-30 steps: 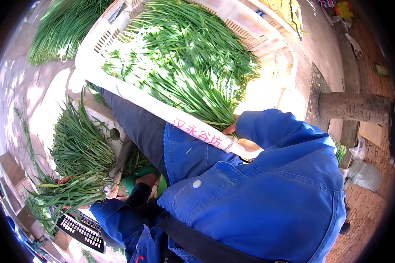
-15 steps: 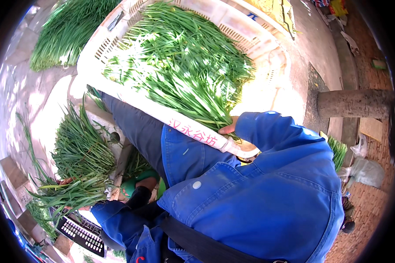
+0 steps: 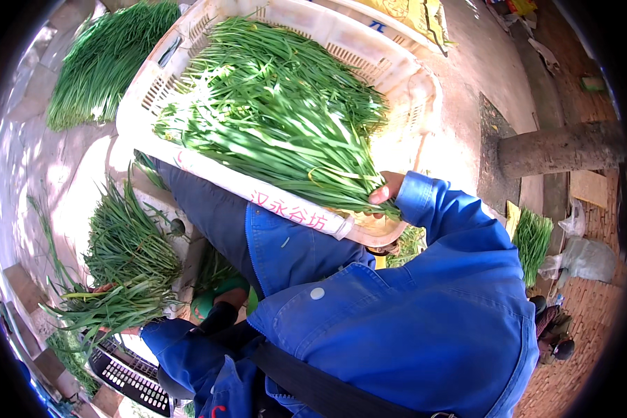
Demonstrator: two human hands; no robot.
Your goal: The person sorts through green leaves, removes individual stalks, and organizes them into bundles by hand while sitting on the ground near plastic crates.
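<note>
My right hand (image 3: 389, 189) is closed around the stem ends of a bunch of garlic chives (image 3: 306, 150), at the near right corner of a white plastic crate (image 3: 411, 104). The leaves of that bunch lie over more chives filling the crate. At the lower left, my left hand (image 3: 123, 330) is mostly hidden beneath a smaller bunch of garlic chives (image 3: 122, 305), which appears to rest in its grip. A larger heap of chives (image 3: 125, 233) stands just beyond that bunch.
Another chive pile (image 3: 111, 63) lies on the paving at the far left. A dark slotted crate (image 3: 129, 376) sits below my left hand. On the right are a tree trunk (image 3: 561, 150), upright chives (image 3: 533, 240) and a clear plastic bag (image 3: 589, 258).
My right hand has moved slightly right and up from the crate's near edge, drawing the stem ends with it. The left hand stays almost in place with its bunch.
</note>
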